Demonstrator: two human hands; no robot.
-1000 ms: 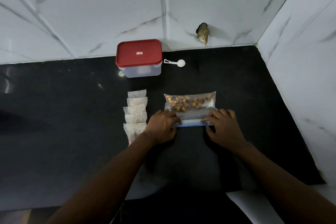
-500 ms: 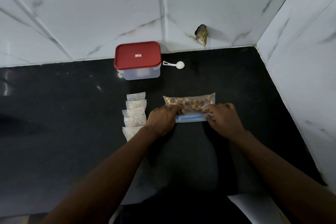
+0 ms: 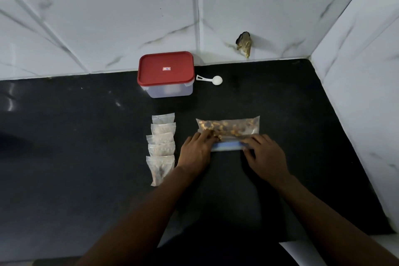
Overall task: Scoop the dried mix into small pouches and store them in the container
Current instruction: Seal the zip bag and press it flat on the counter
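Bag (image 3: pixel 229 128) between left grip (image 3: pixel 195 153), right grip (image 3: pixel 264 155)

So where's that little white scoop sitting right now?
In the head view the scoop lies on the black counter near the back wall. It is just to the right of the red-lidded container.

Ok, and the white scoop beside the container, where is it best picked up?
Probably by the handle, pinched from above and from the near side. The white scoop lies flat on the counter, bowl to the right, its thin handle pointing left at the red-lidded container, which stands close on that side.
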